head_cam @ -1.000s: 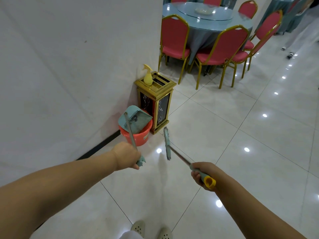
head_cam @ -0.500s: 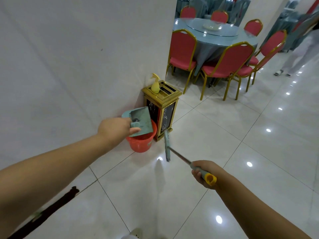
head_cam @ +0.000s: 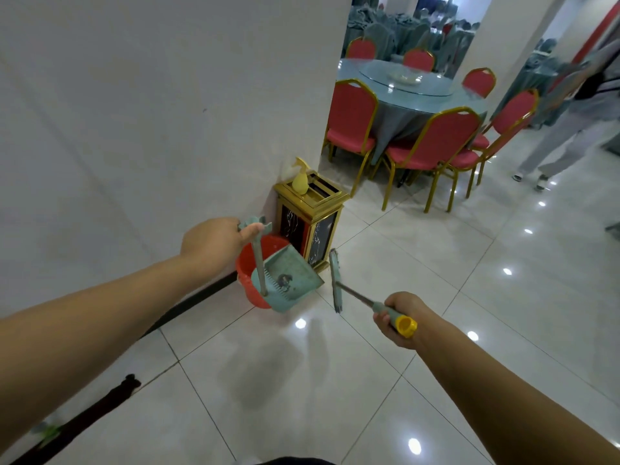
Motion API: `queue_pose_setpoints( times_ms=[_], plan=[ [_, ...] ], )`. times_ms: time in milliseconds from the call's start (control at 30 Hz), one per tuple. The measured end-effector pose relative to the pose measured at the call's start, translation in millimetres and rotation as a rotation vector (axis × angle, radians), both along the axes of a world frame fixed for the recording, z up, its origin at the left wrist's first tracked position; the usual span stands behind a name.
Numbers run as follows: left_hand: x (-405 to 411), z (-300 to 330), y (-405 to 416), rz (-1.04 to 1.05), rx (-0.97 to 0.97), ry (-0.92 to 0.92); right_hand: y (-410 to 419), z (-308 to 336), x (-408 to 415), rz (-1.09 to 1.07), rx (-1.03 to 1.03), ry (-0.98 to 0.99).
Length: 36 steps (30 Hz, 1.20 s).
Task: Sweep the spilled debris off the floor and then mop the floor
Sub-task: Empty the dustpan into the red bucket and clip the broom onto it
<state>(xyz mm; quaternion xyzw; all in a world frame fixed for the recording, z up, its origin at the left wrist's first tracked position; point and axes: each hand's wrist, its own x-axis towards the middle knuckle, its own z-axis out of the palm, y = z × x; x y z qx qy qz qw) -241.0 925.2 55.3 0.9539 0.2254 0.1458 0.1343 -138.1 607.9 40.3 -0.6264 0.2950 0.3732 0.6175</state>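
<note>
We stand near the gold bin (head_cam: 310, 226) by the wall. Our left hand (head_cam: 214, 241) is curled tight around the top of the dustpan (head_cam: 288, 280) handle, so the pan hangs down over the red bucket (head_cam: 250, 280) right beside the gold bin. We think we hold it there so the dirt can drop into the bucket. A little dark bit of dirt (head_cam: 285, 280) sits in the pan. Our right hand (head_cam: 397, 317) wraps around the broom (head_cam: 335, 280) handle near its yellow end. The brush head points at the gold bin and looks lifted off the floor (head_cam: 385, 263), out of the pan's way. A yellow spray bottle (head_cam: 300, 177) stands on top of the gold bin.
</note>
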Motion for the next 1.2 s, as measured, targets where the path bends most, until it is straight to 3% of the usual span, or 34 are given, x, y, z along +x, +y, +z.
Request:
queue_pose_setpoints(
  times_ms=[333, 733, 1000, 1200],
  plan=[
    [13, -71, -31, -0.039, -0.225, 0.249, -12, -14, -7, -0.011, -0.088, 0.034],
    [26, -173, -91, -0.111, -0.731, 0.508, -7, -51, -2, -0.060, -0.063, 0.205],
    [17, -205, -139, -0.171, -0.870, 0.607, 16, -65, 7, 0.036, -0.058, 0.289],
    [12, -208, -159, -0.150, -1.099, 0.617, 23, -57, 15, 0.175, -0.058, 0.277]
  ],
)
